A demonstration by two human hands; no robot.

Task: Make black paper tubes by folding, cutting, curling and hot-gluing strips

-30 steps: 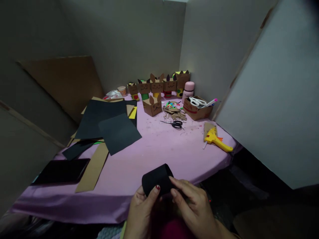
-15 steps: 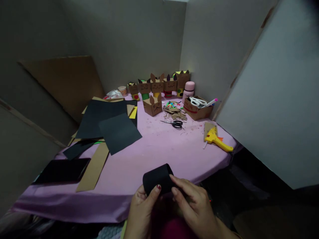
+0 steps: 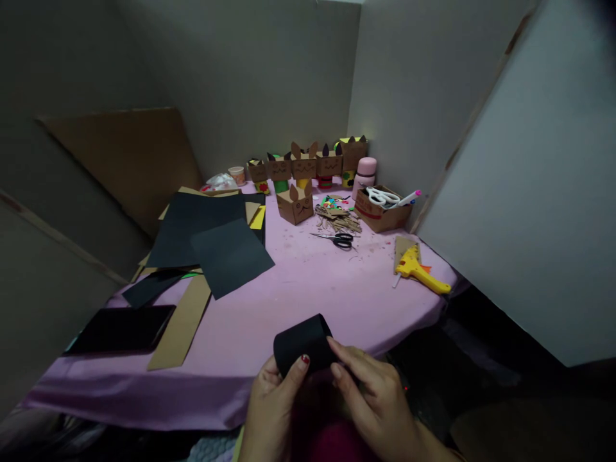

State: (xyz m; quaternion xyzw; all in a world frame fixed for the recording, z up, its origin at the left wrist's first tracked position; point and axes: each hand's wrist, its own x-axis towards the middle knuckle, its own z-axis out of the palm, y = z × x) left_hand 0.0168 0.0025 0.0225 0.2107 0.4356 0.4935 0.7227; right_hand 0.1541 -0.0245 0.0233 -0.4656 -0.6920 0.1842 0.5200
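Observation:
Between both hands I hold a black paper tube, lying on its side over the table's front edge, its open end toward the right. My left hand is closed on its left part, the thumb with a red nail pressed on the near side. With thumb and fingers, my right hand pinches the rim at the right end. The fingertips behind the tube are hidden. Beyond lie black scissors, and a cardboard animal head with pointed ears stands behind them.
Black paper sheets, a cardboard strip and a dark tablet-like device lie on the left. On the right are a yellow glue gun and a box of tools. Cardboard scraps and several animal figures are farther back.
The black paper tube has shifted very slightly to the left and up in my hands. Both hands keep their grip, and everything on the table stays as it was.

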